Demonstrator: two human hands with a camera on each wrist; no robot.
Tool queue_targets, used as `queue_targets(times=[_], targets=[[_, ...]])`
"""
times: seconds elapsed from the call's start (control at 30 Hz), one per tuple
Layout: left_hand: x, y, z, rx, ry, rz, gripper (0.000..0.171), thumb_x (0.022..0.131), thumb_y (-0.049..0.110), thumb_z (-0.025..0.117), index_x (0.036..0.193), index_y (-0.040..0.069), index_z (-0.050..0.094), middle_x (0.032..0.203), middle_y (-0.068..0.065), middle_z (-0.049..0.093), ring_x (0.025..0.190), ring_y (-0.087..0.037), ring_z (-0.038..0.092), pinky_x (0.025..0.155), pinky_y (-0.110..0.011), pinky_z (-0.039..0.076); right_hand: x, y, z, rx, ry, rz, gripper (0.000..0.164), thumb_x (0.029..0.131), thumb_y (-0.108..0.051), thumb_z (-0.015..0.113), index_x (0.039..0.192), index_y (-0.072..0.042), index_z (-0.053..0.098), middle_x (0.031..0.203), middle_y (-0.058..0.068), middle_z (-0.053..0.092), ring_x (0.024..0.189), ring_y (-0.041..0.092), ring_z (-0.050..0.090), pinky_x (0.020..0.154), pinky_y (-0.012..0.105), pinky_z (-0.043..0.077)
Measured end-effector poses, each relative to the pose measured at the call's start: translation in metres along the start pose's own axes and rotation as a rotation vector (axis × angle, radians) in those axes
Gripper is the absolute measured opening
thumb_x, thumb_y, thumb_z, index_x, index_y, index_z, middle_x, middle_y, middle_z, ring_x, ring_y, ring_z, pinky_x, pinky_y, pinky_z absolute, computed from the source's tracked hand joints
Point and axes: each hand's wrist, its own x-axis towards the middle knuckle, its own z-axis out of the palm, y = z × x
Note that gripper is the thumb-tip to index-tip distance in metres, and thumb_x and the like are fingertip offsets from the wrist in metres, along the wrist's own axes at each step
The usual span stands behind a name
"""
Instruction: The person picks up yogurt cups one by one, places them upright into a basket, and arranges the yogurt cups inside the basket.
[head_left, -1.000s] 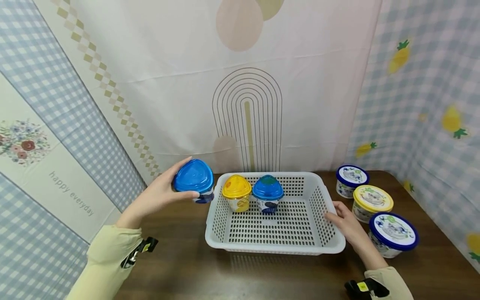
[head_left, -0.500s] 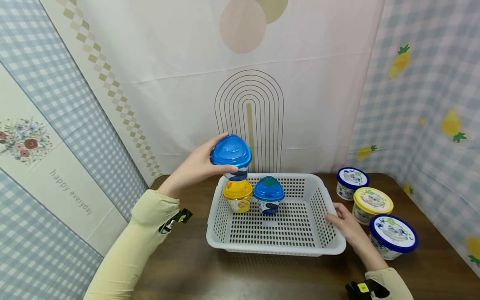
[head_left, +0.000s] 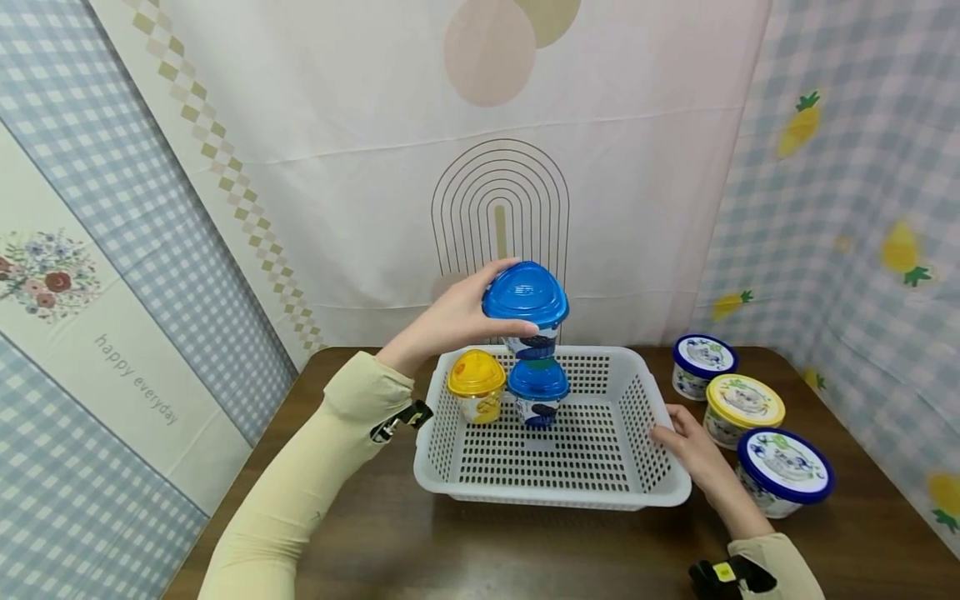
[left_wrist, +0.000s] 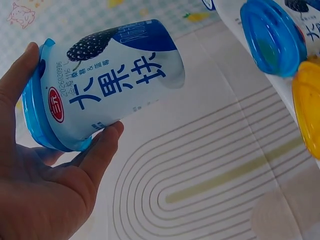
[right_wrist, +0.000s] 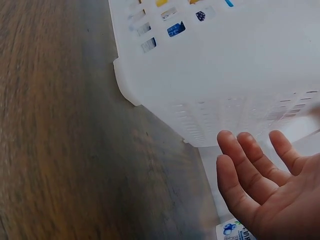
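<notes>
My left hand point(head_left: 465, 315) holds a yogurt cup with a blue domed lid point(head_left: 527, 296) above the white plastic basket point(head_left: 555, 496). In the left wrist view, my thumb and fingers grip this cup point(left_wrist: 112, 75) near its lid; a blackberry is printed on its side. Just below it, inside the basket, stands another blue-lidded cup point(head_left: 538, 390). To that one's left stands a yellow-lidded cup point(head_left: 477, 383). My right hand point(head_left: 693, 450) grips the basket's right rim, thumb over the edge and fingers point(right_wrist: 245, 165) along the outer wall.
Right of the basket stand three round tubs: a small blue-lidded one point(head_left: 705, 362) at the back, a yellow-lidded one point(head_left: 742, 408), and a larger blue-lidded one point(head_left: 785, 471) in front. A patterned cloth point(head_left: 337, 208) hangs behind the brown table point(head_left: 390, 542).
My left hand has carried the blue-lidded cup rightward and up, from beside the basket, past the yellow-lidded cup, to above the other blue-lidded one. My right hand stays at the rim.
</notes>
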Motion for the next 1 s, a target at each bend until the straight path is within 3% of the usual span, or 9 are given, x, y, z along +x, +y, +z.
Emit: queue_targets(times=[0.27, 0.6, 1.0], targets=[[0.016, 0.007, 0.024, -0.021, -0.040, -0.034, 0.094, 0.082, 0.053, 0.078, 0.158, 0.033, 0.026, 0.155, -0.010, 0.042, 0.134, -0.033, 0.047, 0.105, -0.055, 0.044, -0.002, 0.003, 0.000, 0.012, 0.009, -0.032, 0.052, 0.103, -0.021, 0.053, 0.144, 0.001, 0.030, 0.138, 0.036, 0.049, 0.097, 0.030, 0.070, 0.073, 0.045, 0.060], [0.043, 0.020, 0.065, 0.040, -0.092, 0.014, 0.095, 0.082, 0.058, 0.076, 0.159, 0.029, 0.027, 0.155, -0.007, 0.043, 0.134, -0.029, 0.049, 0.104, -0.052, 0.045, 0.000, -0.001, 0.001, 0.006, 0.005, -0.010, 0.054, 0.102, -0.022, 0.053, 0.145, 0.000, 0.030, 0.140, 0.035, 0.045, 0.100, 0.031, 0.067, 0.076, 0.044, 0.060], [0.062, 0.007, 0.116, 0.074, -0.048, -0.036, 0.097, 0.082, 0.064, 0.073, 0.156, 0.014, 0.034, 0.151, -0.006, 0.045, 0.129, -0.023, 0.052, 0.099, -0.043, 0.051, 0.000, -0.001, 0.000, 0.019, -0.004, -0.005, 0.054, 0.102, -0.023, 0.052, 0.145, 0.001, 0.028, 0.141, 0.036, 0.044, 0.100, 0.031, 0.067, 0.076, 0.044, 0.060]])
